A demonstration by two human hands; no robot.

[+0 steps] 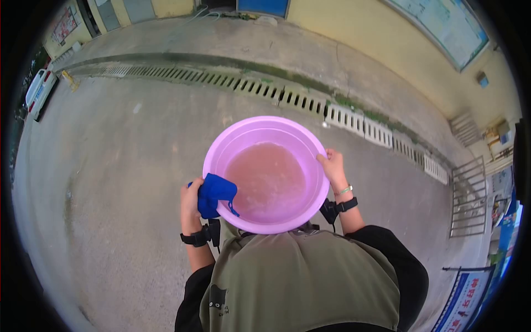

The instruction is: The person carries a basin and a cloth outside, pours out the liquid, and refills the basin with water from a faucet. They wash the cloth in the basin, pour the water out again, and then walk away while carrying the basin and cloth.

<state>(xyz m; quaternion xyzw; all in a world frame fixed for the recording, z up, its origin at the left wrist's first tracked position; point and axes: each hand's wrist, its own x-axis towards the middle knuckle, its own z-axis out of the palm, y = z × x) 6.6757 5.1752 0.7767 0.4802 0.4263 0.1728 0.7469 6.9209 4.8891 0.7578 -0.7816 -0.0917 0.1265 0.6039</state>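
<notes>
A round pink plastic basin (232,133) is held level in front of my body, with murky brownish water (265,180) in its bottom. At its left rim, my left hand (191,200) grips a blue cloth (217,193) against the basin; part of the cloth hangs over the rim inside. My right hand (332,167) is closed around the right rim, thumb on top. The fingers under the rim are hidden on both sides. Each wrist wears a black strap with a small device, and the right one also a bracelet.
Grey concrete ground surrounds me. Ahead, a slotted drain grate (298,102) crosses from left to right along a raised kerb and a yellowish building. A metal railing (469,199) and a banner (463,301) stand on the right. A white car (41,94) is parked far left.
</notes>
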